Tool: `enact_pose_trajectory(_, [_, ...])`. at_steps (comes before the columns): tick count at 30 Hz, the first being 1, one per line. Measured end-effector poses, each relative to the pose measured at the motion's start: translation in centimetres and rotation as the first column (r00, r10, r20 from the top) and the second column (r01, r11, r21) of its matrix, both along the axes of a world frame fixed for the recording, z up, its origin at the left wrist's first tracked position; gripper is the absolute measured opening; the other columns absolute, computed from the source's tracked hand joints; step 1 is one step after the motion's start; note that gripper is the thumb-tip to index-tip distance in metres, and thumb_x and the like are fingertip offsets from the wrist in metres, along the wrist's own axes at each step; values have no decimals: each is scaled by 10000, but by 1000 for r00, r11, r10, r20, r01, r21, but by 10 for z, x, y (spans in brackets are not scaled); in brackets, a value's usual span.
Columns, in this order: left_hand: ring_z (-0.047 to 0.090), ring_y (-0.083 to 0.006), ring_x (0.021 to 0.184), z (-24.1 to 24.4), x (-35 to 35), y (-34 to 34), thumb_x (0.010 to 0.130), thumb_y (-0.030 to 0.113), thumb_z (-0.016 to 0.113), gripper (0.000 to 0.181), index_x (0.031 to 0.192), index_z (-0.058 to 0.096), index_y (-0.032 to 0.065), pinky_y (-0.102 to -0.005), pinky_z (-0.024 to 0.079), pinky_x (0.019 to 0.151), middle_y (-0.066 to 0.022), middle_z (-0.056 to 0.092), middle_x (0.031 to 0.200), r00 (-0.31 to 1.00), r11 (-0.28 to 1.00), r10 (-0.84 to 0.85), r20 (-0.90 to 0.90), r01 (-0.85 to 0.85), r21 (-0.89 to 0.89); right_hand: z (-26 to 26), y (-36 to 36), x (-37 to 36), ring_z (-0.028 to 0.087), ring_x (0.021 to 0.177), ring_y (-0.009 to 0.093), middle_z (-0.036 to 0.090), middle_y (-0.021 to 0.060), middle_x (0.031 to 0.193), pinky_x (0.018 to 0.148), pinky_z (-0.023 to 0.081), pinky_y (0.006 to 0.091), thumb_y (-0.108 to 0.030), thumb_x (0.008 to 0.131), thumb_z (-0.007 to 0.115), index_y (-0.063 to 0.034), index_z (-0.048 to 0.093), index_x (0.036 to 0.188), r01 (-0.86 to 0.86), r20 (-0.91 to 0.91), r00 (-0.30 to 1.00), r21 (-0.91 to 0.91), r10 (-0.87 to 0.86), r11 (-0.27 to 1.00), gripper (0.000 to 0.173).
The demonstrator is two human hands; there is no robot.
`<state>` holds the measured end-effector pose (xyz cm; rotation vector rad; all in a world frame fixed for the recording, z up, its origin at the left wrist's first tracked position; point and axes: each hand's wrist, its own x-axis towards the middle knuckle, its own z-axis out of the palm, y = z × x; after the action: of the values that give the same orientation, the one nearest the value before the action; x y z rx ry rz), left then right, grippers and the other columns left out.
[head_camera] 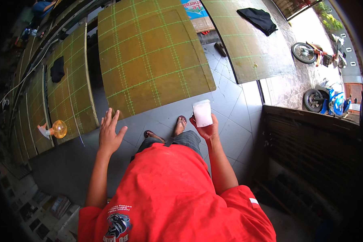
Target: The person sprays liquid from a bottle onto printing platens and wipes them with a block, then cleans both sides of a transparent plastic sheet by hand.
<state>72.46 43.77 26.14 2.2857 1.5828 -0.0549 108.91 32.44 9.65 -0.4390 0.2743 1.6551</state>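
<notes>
In my right hand (pixel 211 129) is a translucent plastic cup (pixel 202 113) with white contents; the fingers behind it are partly hidden. It is held out in front of my body, over the tiled floor. My left hand (pixel 110 134) is empty, fingers extended and thumb apart. Its fingertips are by the near left corner of a large olive-brown board (pixel 151 60) marked with a green grid. I cannot tell whether they touch that corner.
To the left, a spray bottle (pixel 59 129) with orange liquid and a black cloth (pixel 57 69) lie on narrower gridded boards (pixel 75 99). Another black cloth (pixel 258 20) rests on the right board (pixel 248 51). A cardboard box (pixel 196 18) stands between boards; motorcycles (pixel 335 98) are outside. A person (pixel 42 8) is far left.
</notes>
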Motion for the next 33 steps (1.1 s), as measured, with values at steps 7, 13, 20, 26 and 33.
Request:
enact_pose_trajectory(7, [277,-367,1436,1,1,0,916,432,593,680,1462,410,70,-486,201,1176,-217,285,1552,1000,1000,3,-13,-3,0,11,0,11,609,1055,347,643,172,1149,978,457,509,-289,910,509,44,584,1177,59,-10,998,38,-59,998,433])
enact_pose_trajectory(13, [279,-368,1435,4,3,1,909,417,606,677,1460,413,73,-487,202,1176,-217,285,1552,1000,1000,-7,-25,7,2,-7,-4,2,624,1039,332,650,181,1135,969,476,489,-313,913,501,45,587,1169,-64,210,974,-86,81,994,447])
enact_pose_trajectory(20, [284,-367,1433,1,2,1,909,418,608,682,1462,410,71,-490,202,1176,-215,282,1554,1000,1000,4,-16,-5,-7,-18,-6,-3,619,1025,322,644,186,1125,964,472,483,-314,901,541,52,584,1163,-100,249,959,-145,135,984,452])
enact_pose_trajectory(26, [276,-362,1438,3,5,1,912,441,596,691,1464,408,70,-493,198,1176,-214,278,1556,1000,1000,1,-26,-1,1,-23,-7,-8,620,1021,311,655,163,1121,974,462,459,-323,910,507,39,588,1165,-116,143,981,-93,128,989,450])
enact_pose_trajectory(33, [271,-375,1438,1,3,0,909,431,603,692,1465,406,70,-490,197,1177,-219,278,1555,1000,1000,8,-12,-8,-4,7,9,10,618,980,312,654,160,1056,932,470,469,-322,899,514,11,594,1117,-1,184,983,-111,22,994,406])
